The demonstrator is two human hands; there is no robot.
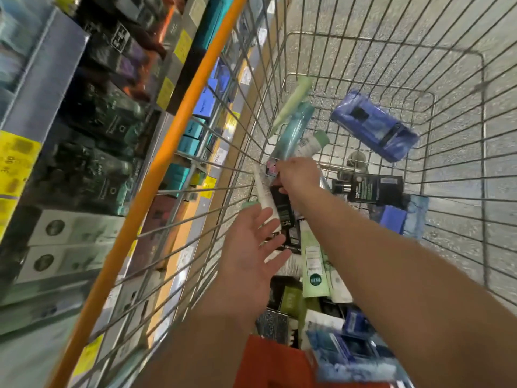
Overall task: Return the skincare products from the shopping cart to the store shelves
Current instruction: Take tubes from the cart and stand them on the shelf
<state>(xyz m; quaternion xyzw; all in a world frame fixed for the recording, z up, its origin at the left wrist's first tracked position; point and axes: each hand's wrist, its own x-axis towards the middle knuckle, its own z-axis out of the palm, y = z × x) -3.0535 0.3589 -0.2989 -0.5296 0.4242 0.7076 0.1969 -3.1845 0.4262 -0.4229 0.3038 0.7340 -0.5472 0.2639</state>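
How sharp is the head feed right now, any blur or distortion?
Head view: shelves at left smear with motion blur; cart wires bow from the wide-angle lens; right hand and its teal tube are soft; even light, no glare.

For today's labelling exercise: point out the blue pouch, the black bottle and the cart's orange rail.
blue pouch (375,126): head view, middle of its face.
black bottle (375,189): head view, its label.
orange rail (179,113): head view, mid-length.

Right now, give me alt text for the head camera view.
The right hand grips a teal packet inside a wire shopping cart of skincare products, the open left hand reaching beside it. Stocked store shelves stand left.
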